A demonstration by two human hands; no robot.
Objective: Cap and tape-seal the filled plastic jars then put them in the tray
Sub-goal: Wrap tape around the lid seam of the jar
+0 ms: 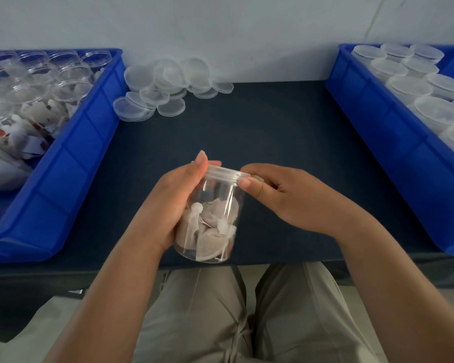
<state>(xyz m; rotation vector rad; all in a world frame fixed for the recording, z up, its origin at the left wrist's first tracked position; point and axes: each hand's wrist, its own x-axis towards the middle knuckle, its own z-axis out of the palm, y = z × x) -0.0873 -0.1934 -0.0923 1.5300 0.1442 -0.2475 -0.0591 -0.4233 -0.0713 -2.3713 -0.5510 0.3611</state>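
From the head view we see the left hand (173,203) wrapped around the side of the clear jar (215,218), fingers curled behind it and thumb raised against the lid (224,172). The right hand (286,200) pinches the lid's right edge between thumb and forefinger. A small tan scrap shows there, and we cannot tell whether it is tape. The jar, holding tea bags (207,226), leans at the near edge of the table (273,132), between the left tray (89,142) of open jars and the right tray (378,132) of capped ones. We judge the risks to be a lid seated crooked, so that any tape would seal a gap, and a smooth jar slipping from a one-handed hold into the lap.
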